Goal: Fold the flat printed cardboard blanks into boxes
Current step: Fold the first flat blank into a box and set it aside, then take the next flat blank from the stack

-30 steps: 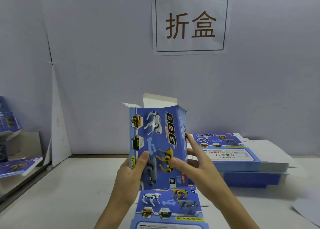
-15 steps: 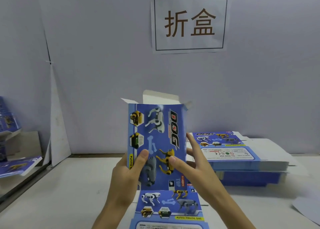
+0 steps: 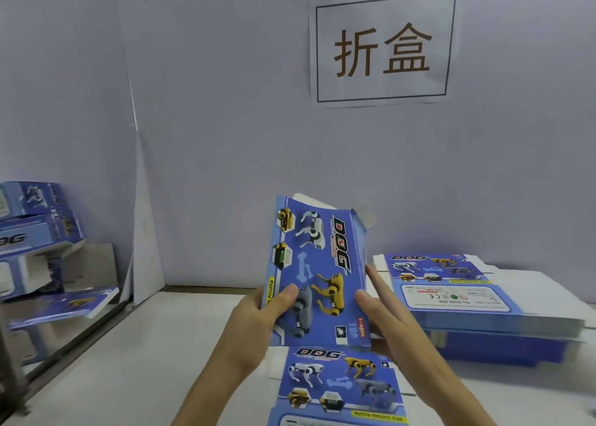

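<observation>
Standing here, I see the person holding one printed blue blank [image 3: 319,270] upright in the middle of the frame, lifted clear of the white table [image 3: 145,345], its top leaning a little to the left. The left hand [image 3: 258,316] grips its lower left edge, thumb pressed flat on the printed face beside the grey dog picture, the other fingers hidden behind the card. The right hand [image 3: 383,316] pinches the lower right edge, thumb on the front and fingers reaching up along the back of that side. White flaps stick up unfolded at the top of the blank, and the right side panel looks bent back, so the piece seems partly opened out, though how far I cannot tell. Directly beneath it, at the bottom centre of the frame, another flat blank [image 3: 338,387] lies face up on the table. To the right sits a thick stack of flat blanks [image 3: 467,296], printed side up. At the middle left edge a few folded boxes [image 3: 35,219] are piled on one another. A paper sign [image 3: 383,48] with two large characters is stuck to the pale wall at the upper right.
</observation>
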